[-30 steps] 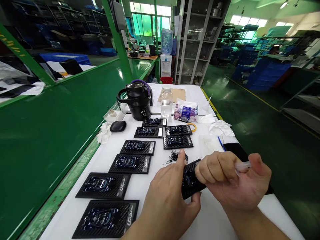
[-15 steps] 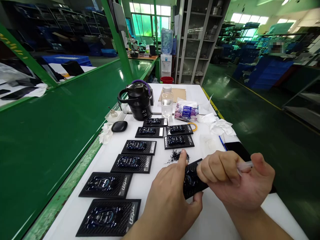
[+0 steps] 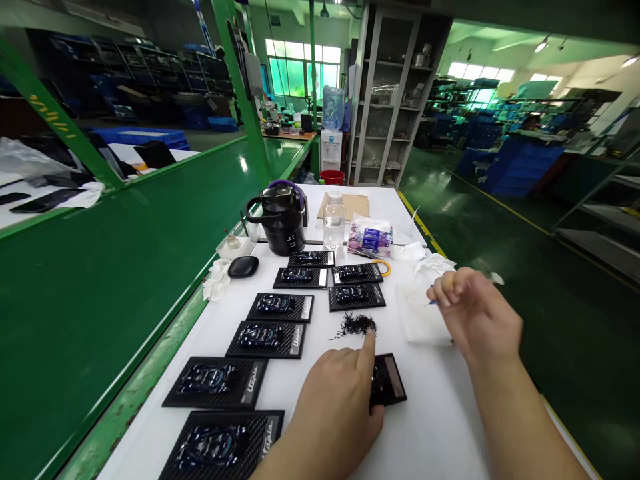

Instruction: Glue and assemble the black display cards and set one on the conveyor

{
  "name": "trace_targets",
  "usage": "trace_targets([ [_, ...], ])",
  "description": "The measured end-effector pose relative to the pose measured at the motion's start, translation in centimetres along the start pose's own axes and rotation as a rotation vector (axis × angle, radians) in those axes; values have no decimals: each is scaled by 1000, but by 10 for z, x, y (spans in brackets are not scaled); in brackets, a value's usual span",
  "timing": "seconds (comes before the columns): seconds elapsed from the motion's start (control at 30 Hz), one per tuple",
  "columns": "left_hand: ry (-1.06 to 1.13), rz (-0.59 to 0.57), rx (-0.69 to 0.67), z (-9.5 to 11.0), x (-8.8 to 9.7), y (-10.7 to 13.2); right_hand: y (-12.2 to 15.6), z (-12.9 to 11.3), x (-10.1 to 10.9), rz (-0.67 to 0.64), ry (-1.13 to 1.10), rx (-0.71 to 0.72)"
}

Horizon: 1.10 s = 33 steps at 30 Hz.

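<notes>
My left hand (image 3: 336, 399) is closed on the left side of a black display plate with a model car (image 3: 395, 379), thumb along its near edge. The hand covers most of the car. Its index finger points toward a small heap of black slivers (image 3: 358, 325). My right hand (image 3: 477, 317) is raised over the table's right side, fingers curled and a little blurred. A thin blue stick (image 3: 433, 303) pokes out at its fingertips; the rest of it is hidden. Behind that hand shows a small whitish oval (image 3: 497, 278) that I cannot make out.
Several more model car plates (image 3: 215, 381) stand in rows at left and centre. Behind them are a black jug (image 3: 283, 227), a clear bottle (image 3: 334, 223), a tissue pack (image 3: 370, 239) and yellow tape (image 3: 384, 268). A clear plastic sheet (image 3: 420, 320) and crumpled tissues (image 3: 434, 267) lie at right.
My right hand has left the plate and moved up, from a translucent tube to the blue stick. The plate has turned and lowered in my left hand. The view has tilted up slightly.
</notes>
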<state>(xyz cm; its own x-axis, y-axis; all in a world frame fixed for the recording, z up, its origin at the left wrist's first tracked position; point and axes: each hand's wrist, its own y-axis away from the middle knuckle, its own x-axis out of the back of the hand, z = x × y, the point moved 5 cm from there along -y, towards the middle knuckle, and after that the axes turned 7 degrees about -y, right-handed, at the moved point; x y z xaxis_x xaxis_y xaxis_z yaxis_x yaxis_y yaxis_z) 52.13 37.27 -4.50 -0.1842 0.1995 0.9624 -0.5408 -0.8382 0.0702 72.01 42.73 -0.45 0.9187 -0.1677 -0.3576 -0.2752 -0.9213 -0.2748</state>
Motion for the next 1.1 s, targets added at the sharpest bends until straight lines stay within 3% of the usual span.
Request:
trace_targets([
  [0.07,-4,-67,-100,4,1,1,-19,19,18,137,105,7],
  [0.2,-53,-91,-155,4,6,7,-36,56,34,186,326,-55],
  [0.3,-90,-89,-137,1,11,11,-28,48,38,269,497,5],
  [0.37,-109,-88,-101,-4,16,13,-14,30,30,291,624,154],
  [0.43,-136,-81,-56,-9,19,14,2,20,5,127,760,307],
  [0.5,-160,-85,-44,-14,20,15,19,27,-30,-189,857,376],
  [0.57,-170,-89,-72,-20,22,19,35,44,-61,-471,888,351],
  [0.63,-152,-87,-122,-27,27,27,46,62,-82,-650,933,319],
  [0.77,-40,-47,-180,-44,56,48,47,84,-100,-785,1045,262],
  [0.93,101,180,-63,-68,95,53,41,92,-111,-890,1144,221],
  [1.1,275,372,75,-74,91,38,45,71,-109,-877,1048,253],
])
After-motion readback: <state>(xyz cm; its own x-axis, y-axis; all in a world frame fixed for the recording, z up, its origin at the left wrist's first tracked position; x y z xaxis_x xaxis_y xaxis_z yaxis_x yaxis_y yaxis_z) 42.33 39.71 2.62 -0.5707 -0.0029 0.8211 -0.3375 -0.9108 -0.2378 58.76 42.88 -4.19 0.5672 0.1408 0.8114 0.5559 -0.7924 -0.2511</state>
